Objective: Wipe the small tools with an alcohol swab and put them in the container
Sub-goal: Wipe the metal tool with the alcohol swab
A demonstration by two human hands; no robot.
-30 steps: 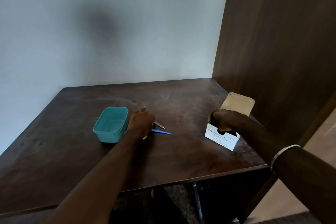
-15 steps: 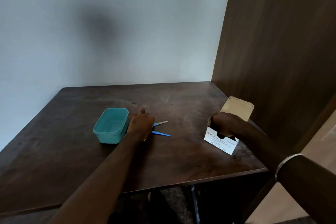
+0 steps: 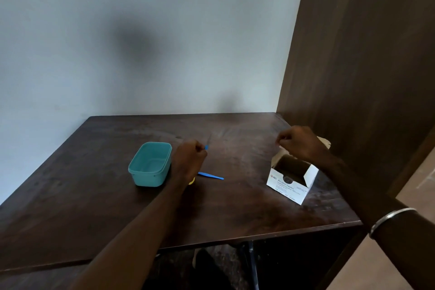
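Note:
My left hand (image 3: pixel 188 159) is lifted a little off the table beside the teal container (image 3: pixel 150 163), closed in a fist on a small tool; only its blue end (image 3: pixel 206 147) shows past my fingers. A blue tool (image 3: pixel 211 175) lies flat on the table just right of my left wrist. A bit of something yellow (image 3: pixel 192 181) peeks out under that wrist. My right hand (image 3: pixel 300 142) hovers above the open alcohol swab box (image 3: pixel 288 185), fingertips pinched together. I cannot see anything between them.
The dark wooden table (image 3: pixel 235 214) ends close to me, with its front edge below the box. A dark wooden panel (image 3: pixel 364 66) rises right behind the box on the right. A pale wall closes the far side. The container looks empty.
My left hand picked the metal-tipped tool up off the table and rose. My right hand came up out of the swab box, which is now uncovered and open.

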